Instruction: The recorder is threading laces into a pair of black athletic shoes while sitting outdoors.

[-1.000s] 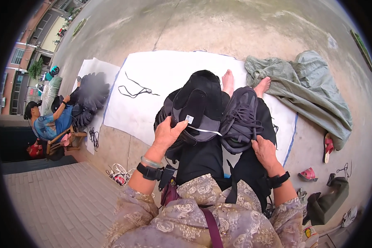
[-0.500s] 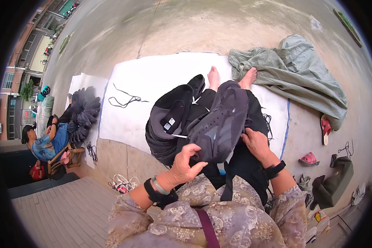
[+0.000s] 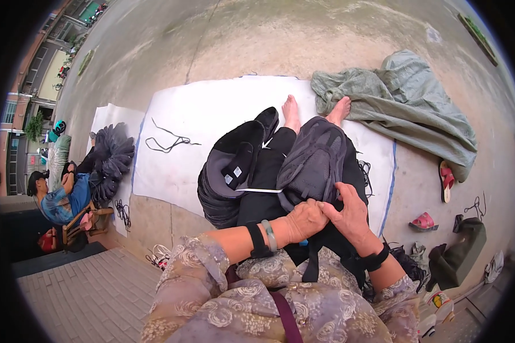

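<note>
A dark grey mesh shoe upper (image 3: 313,157) lies across my legs. My left hand (image 3: 308,222) is closed in a fist just below the upper's near end; what its fingers hold is hidden. Beside it is my right hand (image 3: 352,220), thumb and forefinger apart. The right thumb meets the left fist, while the forefinger rests by the upper's near right edge. To the left, a nested stack of black shoe uppers (image 3: 220,188) leans against my leg. A thin white strip (image 3: 258,190) spans from this stack to the grey upper.
Black laces (image 3: 169,143) lie on the white sheet (image 3: 166,111) under my feet. A grey-green cloth (image 3: 406,108) covers its far right corner. Red sandals (image 3: 422,222) stand at right. At left another person (image 3: 66,200) sits near a pile of dark uppers (image 3: 111,160).
My left hand has moved right from the upper's near end and closed next to my right hand. The right thumb has stretched toward it. The grey upper has shifted and now lies lower on my legs.
</note>
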`<act>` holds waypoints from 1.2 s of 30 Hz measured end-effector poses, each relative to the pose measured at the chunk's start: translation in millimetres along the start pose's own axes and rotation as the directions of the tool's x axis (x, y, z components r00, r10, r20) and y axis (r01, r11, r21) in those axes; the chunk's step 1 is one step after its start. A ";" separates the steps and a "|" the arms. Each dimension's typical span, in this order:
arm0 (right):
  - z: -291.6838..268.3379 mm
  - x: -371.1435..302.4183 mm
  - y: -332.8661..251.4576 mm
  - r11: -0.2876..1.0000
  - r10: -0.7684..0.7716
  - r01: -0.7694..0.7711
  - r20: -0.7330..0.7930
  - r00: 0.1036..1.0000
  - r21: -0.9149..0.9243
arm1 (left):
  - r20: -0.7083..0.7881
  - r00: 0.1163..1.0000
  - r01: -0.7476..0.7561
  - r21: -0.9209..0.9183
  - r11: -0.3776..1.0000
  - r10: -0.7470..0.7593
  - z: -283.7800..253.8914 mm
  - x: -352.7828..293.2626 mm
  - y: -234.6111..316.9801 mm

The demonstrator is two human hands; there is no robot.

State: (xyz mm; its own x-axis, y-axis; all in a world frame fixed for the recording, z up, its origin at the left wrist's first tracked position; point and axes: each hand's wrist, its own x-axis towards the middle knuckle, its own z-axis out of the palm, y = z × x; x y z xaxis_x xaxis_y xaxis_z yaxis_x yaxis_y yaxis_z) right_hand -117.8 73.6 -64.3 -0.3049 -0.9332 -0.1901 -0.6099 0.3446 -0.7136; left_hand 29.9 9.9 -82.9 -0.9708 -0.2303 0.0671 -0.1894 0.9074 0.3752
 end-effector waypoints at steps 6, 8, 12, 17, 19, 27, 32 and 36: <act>6.5 0.9 -6.1 0.979 -0.106 0.106 0.009 0.994 -0.177 | -0.140 0.984 -0.131 -0.127 0.983 0.113 -48.7 -29.3 -20.6; 10.1 -1.8 -5.8 0.971 -0.101 0.104 0.026 0.995 -0.217 | -0.355 0.931 0.059 -0.095 0.994 -0.089 -55.1 -29.7 -35.6; 18.8 -1.3 -5.3 0.992 -0.019 0.018 -0.007 1.000 -0.126 | -0.188 0.882 0.413 -0.133 0.901 -0.432 -44.6 -30.2 -62.4; 19.7 3.6 -13.1 0.999 0.053 -0.053 -0.059 0.997 0.009 | -0.009 0.812 0.534 -0.396 0.747 -0.584 -29.9 -38.0 -75.3; 16.5 4.6 -18.3 0.999 -0.043 0.047 -0.140 0.989 0.026 | -0.013 0.814 0.523 -0.418 0.743 -0.580 -30.2 -41.4 -71.9; 15.2 19.5 -5.1 0.984 -0.176 0.175 -0.146 0.974 -0.016 | -0.107 0.804 0.518 -0.356 0.778 -0.585 -35.5 -37.6 -47.0; 21.5 33.2 21.7 0.995 -0.100 0.100 -0.011 0.995 -0.005 | 0.048 0.752 0.623 -0.380 0.684 -0.657 -21.8 -15.0 -55.8; 20.9 29.9 30.1 0.982 -0.146 0.159 0.126 0.981 -0.098 | 0.294 0.711 0.689 -0.472 0.550 -0.638 -14.3 -16.3 -55.6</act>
State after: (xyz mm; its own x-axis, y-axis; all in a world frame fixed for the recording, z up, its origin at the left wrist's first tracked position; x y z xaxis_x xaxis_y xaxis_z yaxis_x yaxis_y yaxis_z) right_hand -130.0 53.9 -105.6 -0.1178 -0.9788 -0.1673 -0.7192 0.2003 -0.6653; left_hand 58.4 -41.8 -91.6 -0.6131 -0.6394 -0.4640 -0.7034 0.1745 0.6890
